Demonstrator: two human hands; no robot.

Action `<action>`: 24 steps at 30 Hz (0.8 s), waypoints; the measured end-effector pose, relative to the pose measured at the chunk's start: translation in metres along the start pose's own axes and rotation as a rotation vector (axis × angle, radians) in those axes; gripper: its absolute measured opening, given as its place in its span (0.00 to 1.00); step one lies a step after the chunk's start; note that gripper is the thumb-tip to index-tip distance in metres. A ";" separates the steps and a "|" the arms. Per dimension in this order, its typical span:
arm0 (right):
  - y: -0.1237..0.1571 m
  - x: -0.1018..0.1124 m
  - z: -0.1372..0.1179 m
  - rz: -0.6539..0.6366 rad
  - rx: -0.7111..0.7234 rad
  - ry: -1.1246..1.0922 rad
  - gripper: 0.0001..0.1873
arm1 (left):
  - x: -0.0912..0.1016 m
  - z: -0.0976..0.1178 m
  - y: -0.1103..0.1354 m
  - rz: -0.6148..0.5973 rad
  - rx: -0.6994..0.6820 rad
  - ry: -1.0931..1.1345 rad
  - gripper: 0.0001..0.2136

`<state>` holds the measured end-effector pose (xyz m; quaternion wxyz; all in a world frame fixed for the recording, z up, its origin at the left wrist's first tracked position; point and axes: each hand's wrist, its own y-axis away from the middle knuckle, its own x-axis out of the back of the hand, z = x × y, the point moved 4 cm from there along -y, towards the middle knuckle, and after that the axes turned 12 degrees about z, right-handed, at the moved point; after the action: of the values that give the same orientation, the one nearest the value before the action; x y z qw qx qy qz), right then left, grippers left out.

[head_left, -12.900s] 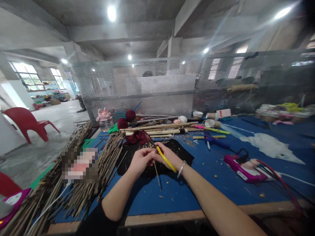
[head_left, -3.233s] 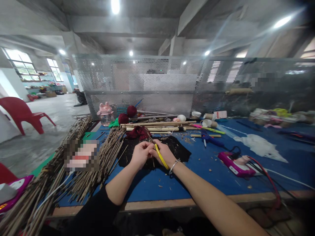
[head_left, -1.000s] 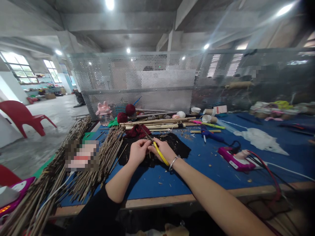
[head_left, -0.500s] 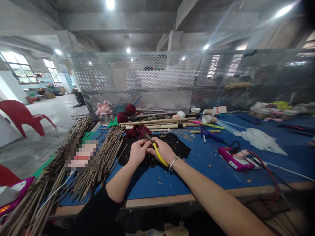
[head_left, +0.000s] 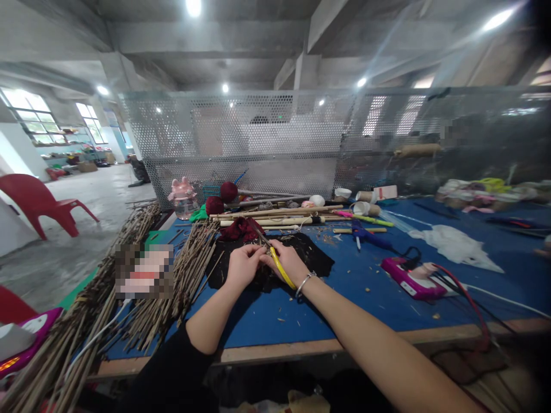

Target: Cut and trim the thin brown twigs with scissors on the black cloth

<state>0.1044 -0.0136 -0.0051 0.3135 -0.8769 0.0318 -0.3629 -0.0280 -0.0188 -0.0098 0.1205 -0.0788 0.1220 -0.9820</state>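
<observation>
Yellow-handled scissors (head_left: 280, 267) rest in my right hand (head_left: 289, 264), the handle running back along the palm and the dark blades pointing up and away. Close beside it, my left hand (head_left: 244, 266) has its thumb and fingers pinched together, nearly meeting the right fingertips. Whatever is pinched there is too small to make out. Both hands are over a black cloth (head_left: 314, 252) strewn with small scraps. Dark red fabric (head_left: 241, 229) lies just beyond the blades.
Bundled thin brown sticks (head_left: 181, 281) lie to the left. Pale rods (head_left: 275, 221) and dark red yarn balls (head_left: 214, 205) are behind. A blue glue gun (head_left: 365, 235), a magenta power strip (head_left: 411, 278) with cables and a white plastic bag (head_left: 456, 246) lie right.
The scissors have turned slightly in my right hand, and their blades look closer together. My left hand stays pinched in nearly the same place.
</observation>
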 end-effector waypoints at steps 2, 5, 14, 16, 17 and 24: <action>0.000 -0.001 0.001 -0.009 -0.010 0.010 0.16 | 0.000 0.000 0.000 -0.004 0.013 0.006 0.14; 0.000 0.001 0.000 -0.019 0.000 0.088 0.17 | 0.001 0.000 0.000 0.014 0.000 -0.014 0.15; -0.001 -0.001 -0.002 0.027 0.155 0.055 0.29 | 0.002 0.003 -0.001 0.016 -0.062 0.024 0.13; -0.002 -0.002 0.000 0.053 0.173 0.075 0.33 | 0.002 0.004 0.000 0.010 -0.057 0.043 0.13; -0.002 -0.003 0.001 0.060 0.173 0.088 0.34 | 0.001 0.004 0.000 0.007 -0.062 0.047 0.13; 0.000 -0.002 -0.003 0.015 0.142 0.006 0.29 | 0.000 0.003 0.000 0.005 -0.080 0.036 0.12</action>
<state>0.1005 -0.0144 -0.0048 0.3774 -0.8512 0.0136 -0.3643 -0.0278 -0.0195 -0.0072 0.1176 -0.0656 0.1633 -0.9774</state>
